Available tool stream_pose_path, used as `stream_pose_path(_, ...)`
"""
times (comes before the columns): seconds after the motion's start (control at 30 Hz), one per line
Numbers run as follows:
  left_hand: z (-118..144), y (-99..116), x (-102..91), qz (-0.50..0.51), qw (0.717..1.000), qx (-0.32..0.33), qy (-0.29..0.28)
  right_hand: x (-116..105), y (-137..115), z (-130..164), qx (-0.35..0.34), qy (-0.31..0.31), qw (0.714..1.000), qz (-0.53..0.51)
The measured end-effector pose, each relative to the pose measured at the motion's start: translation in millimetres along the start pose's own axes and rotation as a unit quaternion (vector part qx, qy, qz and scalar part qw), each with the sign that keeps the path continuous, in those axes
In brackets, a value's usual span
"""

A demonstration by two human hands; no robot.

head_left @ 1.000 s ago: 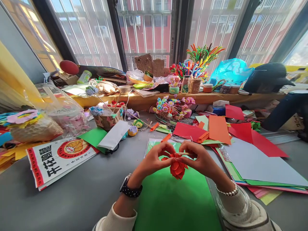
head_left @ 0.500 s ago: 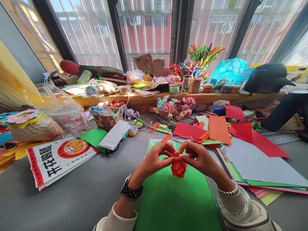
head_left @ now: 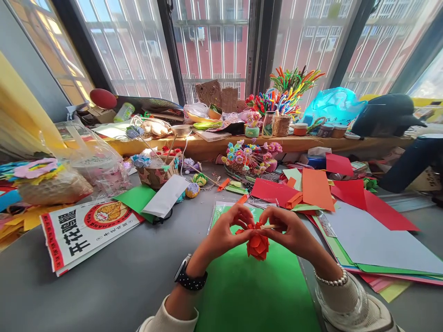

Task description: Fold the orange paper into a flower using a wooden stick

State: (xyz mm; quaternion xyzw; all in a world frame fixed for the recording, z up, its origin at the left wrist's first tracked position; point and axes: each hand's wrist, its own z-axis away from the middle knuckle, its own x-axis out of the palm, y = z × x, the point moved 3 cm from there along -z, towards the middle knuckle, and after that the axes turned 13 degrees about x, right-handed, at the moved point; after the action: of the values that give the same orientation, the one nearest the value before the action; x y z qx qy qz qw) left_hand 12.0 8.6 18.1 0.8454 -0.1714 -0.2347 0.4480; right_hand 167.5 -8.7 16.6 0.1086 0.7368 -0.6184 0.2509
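An orange-red paper flower point(head_left: 258, 247) hangs between my two hands, its layered petals pointing down over the green sheet. My left hand point(head_left: 231, 230) is closed, thumb and fingers pinching the flower's upper left part. Opposite it, my right hand point(head_left: 284, 229) is closed too, gripping a thin pale stick point(head_left: 270, 227) that reaches against the top of the flower. The stick's far end is hidden by my right fingers. Beneath both hands lies a green sheet point(head_left: 256, 290) in a clear cover. Orange paper scraps point(head_left: 243, 199) lie just beyond the hands.
To the right are stacked white and coloured papers point(head_left: 380, 244) and red and orange sheets point(head_left: 314, 189). A printed paper bag point(head_left: 92, 230) and a white strip point(head_left: 164, 196) lie left. Behind stand a basket of small flowers point(head_left: 242, 157) and a crowded sill with pipe cleaners point(head_left: 284, 99).
The hands keep their grip on the flower and stick, with only a slight shift of the fingers. The whole view has moved a little, so everything appears slightly lower.
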Motion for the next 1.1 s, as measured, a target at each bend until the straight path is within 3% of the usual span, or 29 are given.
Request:
stream_pose_path(0.57, -1.0, 1.9, 1.7, -0.082, 0.996, 0.025, -0.028, 0.5, 2.5, -2.1, 0.023, -0.024, 0.999, -0.023)
stream_pose_path(0.8, -0.1, 4.9, 1.8, -0.069, 0.996, 0.031, -0.041, -3.8, -2.0, -0.4, 0.004, -0.061, 0.998, -0.009)
stream_pose_path(1.1, 0.6, 4.6, 0.9, -0.104, 0.992, 0.061, -0.033, -2.2, 0.3, 1.4, -0.005, -0.017, 1.0, 0.016)
